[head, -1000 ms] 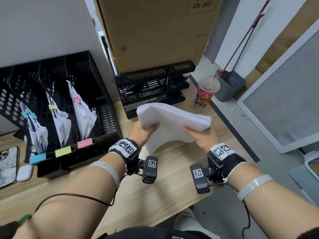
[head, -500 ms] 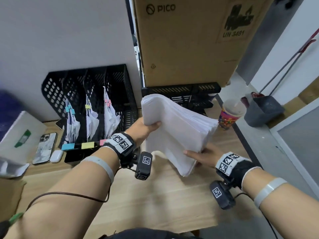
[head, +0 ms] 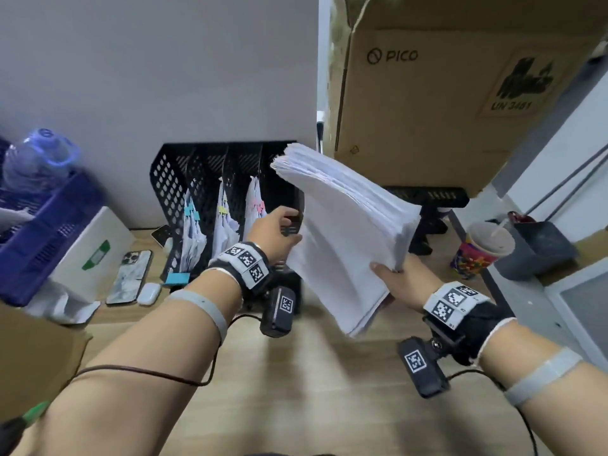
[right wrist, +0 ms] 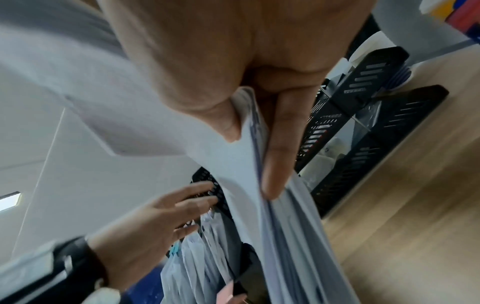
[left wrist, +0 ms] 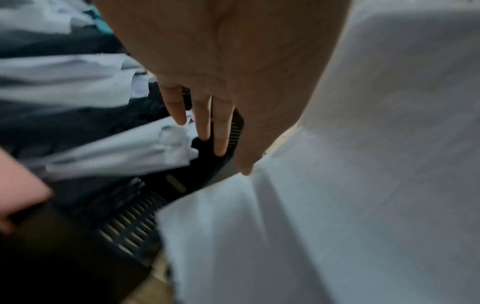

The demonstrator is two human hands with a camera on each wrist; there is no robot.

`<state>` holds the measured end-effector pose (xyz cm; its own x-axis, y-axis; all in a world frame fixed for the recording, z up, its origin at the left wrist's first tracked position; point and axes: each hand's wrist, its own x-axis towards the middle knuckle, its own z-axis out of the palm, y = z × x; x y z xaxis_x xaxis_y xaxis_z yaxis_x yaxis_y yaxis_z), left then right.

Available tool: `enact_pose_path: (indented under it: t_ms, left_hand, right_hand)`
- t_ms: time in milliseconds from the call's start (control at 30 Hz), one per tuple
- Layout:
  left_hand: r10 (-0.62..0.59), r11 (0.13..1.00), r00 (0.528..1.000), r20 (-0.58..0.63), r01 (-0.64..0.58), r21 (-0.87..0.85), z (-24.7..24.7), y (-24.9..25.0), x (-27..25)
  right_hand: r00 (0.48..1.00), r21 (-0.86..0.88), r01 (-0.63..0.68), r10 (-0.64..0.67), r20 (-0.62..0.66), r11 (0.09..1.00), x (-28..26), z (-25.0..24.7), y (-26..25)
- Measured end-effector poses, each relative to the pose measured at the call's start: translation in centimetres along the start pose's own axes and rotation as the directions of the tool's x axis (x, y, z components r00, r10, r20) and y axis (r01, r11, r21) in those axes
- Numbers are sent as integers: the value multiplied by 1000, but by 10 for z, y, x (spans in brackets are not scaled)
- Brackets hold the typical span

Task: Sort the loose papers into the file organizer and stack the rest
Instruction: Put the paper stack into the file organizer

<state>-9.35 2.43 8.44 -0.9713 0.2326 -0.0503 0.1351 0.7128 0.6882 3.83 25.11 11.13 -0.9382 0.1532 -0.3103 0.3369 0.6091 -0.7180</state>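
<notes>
A thick stack of white paper [head: 345, 232] stands tilted on edge above the wooden desk, beside the right wall of the black mesh file organizer [head: 171, 179]. My right hand [head: 391, 269] pinches the stack's lower right edge between thumb and fingers [right wrist: 278, 144]. My left hand [head: 279, 230] is at the stack's left side; its straight fingers [left wrist: 202, 117] lie against the organizer's wall [left wrist: 135, 226] and do not grip the paper [left wrist: 363, 185]. The organizer's three slots hold crumpled sheets with blue, yellow and pink clips [head: 223, 209].
Black stacked letter trays [head: 427, 195] sit behind the stack under a large cardboard box [head: 444, 93]. A paper cup [head: 483, 248] and a grey bin [head: 539, 248] stand at the right. A phone [head: 130, 278], earbuds case [head: 148, 293], white box [head: 95, 251] and blue crate [head: 42, 225] lie left.
The stack has been lifted from flat to steeply tilted and carried left toward the organizer. My left hand has let go of its edge and straightened against the organizer.
</notes>
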Motion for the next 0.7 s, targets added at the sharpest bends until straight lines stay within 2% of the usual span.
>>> enact_pose_path:
  t_ms: [67, 100, 167, 333, 600, 700]
  left_hand:
    - [48, 944, 999, 20, -51, 326, -15, -19, 3]
    - [76, 902, 996, 47, -88, 422, -23, -28, 5]
    - [103, 863, 994, 40, -109, 493, -32, -38, 5]
    - [172, 880, 985, -24, -143, 452, -51, -66, 10]
    - [257, 899, 966, -5, -237, 368, -70, -92, 14]
    - [280, 908, 960, -7, -262, 326, -74, -97, 19]
  right_hand:
    - [1000, -41, -3, 2, -25, 999, 2, 7, -16]
    - [999, -32, 2, -4, -35, 999, 5, 14, -26]
    - [999, -4, 0, 0, -42, 1000, 11, 25, -37]
    - [997, 55, -40, 44, -66, 998, 30, 64, -76]
    - [982, -130, -66, 41, -183, 989, 73, 97, -112]
    - [972, -126, -106, 76, -222, 986, 94, 109, -117]
